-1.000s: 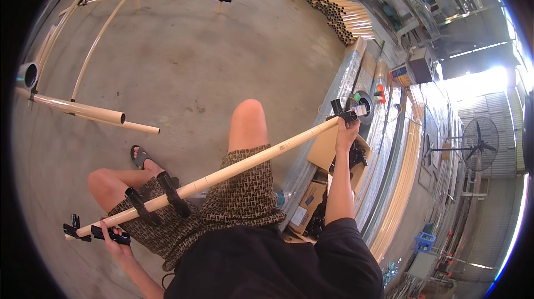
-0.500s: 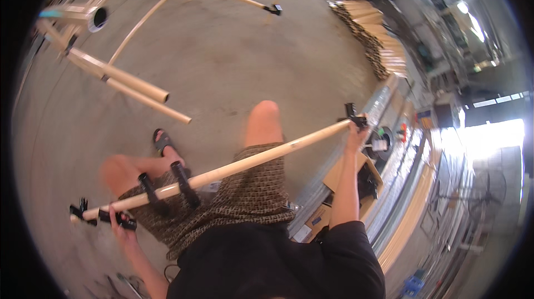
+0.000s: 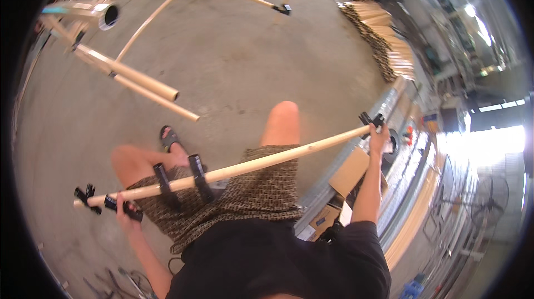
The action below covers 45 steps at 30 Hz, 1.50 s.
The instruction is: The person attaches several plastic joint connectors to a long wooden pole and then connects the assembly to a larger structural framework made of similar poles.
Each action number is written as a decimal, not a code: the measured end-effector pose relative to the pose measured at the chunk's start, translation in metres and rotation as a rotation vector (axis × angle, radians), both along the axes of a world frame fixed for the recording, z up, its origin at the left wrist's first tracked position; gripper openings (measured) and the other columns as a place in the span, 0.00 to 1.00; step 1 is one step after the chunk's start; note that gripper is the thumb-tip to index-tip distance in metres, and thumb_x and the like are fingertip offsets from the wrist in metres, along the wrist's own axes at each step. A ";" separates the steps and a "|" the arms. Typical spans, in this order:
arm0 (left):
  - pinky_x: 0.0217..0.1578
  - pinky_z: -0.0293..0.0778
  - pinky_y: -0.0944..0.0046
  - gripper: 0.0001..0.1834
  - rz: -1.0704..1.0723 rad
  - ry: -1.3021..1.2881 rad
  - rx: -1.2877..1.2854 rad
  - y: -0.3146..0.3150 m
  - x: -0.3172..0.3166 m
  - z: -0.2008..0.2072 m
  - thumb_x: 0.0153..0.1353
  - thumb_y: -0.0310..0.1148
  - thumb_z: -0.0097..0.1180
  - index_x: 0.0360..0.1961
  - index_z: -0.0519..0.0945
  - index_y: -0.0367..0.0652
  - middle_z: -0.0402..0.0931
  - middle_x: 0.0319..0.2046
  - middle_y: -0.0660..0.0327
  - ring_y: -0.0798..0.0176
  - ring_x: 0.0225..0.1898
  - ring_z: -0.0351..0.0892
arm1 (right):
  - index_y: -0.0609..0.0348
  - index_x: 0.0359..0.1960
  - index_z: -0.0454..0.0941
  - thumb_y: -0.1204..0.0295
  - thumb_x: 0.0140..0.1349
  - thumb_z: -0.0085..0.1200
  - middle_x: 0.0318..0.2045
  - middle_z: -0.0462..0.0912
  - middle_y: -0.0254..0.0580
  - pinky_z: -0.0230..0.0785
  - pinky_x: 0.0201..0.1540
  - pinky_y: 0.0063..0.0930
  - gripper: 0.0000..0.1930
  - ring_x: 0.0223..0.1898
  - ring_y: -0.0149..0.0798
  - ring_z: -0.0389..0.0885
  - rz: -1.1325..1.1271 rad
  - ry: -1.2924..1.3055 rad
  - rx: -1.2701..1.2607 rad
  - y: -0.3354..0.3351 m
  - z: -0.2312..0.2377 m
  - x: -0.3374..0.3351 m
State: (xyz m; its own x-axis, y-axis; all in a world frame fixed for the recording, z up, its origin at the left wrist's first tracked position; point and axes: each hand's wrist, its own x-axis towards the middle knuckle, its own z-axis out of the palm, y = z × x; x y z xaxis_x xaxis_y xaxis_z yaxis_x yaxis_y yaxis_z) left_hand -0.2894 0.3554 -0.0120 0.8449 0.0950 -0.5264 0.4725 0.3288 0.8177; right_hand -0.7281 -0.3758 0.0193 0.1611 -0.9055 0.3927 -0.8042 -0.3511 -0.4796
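Observation:
A long tan pole (image 3: 267,162) lies slanted across my lap, its right end higher in view. My left hand (image 3: 129,215) is closed round the pole near its left end, beside a short black cylindrical piece (image 3: 119,205); whether that piece is fixed to the pole or held cannot be told. At the pole's right end, my right hand (image 3: 379,139) is wrapped round the pole by a black pipe joint (image 3: 371,119). Another black joint (image 3: 88,198) sits at the left end. Two black tubular fittings (image 3: 199,175) cross the pole between my hands.
On the floor ahead stands a frame of tan pipes (image 3: 161,15) with black joints; a wide pipe (image 3: 110,15) rests by it. Stacked tan pipes (image 3: 378,38) lie far right. Open cardboard boxes (image 3: 350,172) and long metal bars (image 3: 409,199) are at my right.
The view has shifted, so most things appear a little farther right. The right-end joint has turned on or with the pole. Both hands keep their hold.

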 end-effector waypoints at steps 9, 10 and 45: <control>0.20 0.63 0.75 0.18 -0.074 -0.071 0.029 -0.008 0.016 0.004 0.67 0.37 0.61 0.53 0.78 0.39 0.73 0.26 0.68 0.77 0.20 0.67 | 0.65 0.45 0.81 0.62 0.55 0.67 0.41 0.86 0.56 0.72 0.51 0.44 0.21 0.45 0.56 0.84 -0.313 -0.084 0.033 -0.043 -0.008 -0.083; 0.21 0.64 0.75 0.18 -0.077 -0.070 0.031 -0.006 0.019 0.001 0.67 0.37 0.61 0.53 0.78 0.39 0.73 0.27 0.68 0.77 0.20 0.68 | 0.65 0.45 0.81 0.62 0.56 0.66 0.41 0.86 0.57 0.73 0.51 0.44 0.21 0.45 0.57 0.84 -0.358 -0.164 0.056 -0.046 -0.010 -0.096; 0.24 0.64 0.75 0.16 -0.180 -0.027 0.004 -0.001 0.028 -0.001 0.70 0.38 0.58 0.53 0.77 0.40 0.75 0.33 0.67 0.78 0.23 0.68 | 0.66 0.39 0.81 0.61 0.57 0.60 0.22 0.82 0.47 0.80 0.24 0.36 0.18 0.21 0.43 0.85 -0.413 -0.058 0.828 -0.029 0.065 -0.073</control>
State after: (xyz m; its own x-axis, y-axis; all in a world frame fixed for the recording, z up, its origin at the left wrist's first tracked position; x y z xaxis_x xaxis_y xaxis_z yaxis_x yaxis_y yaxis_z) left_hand -0.2615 0.3540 -0.0133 0.8625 -0.0570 -0.5028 0.5008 0.2378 0.8322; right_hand -0.8016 -0.4052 0.0847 -0.2361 -0.8820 -0.4079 -0.7564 0.4303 -0.4926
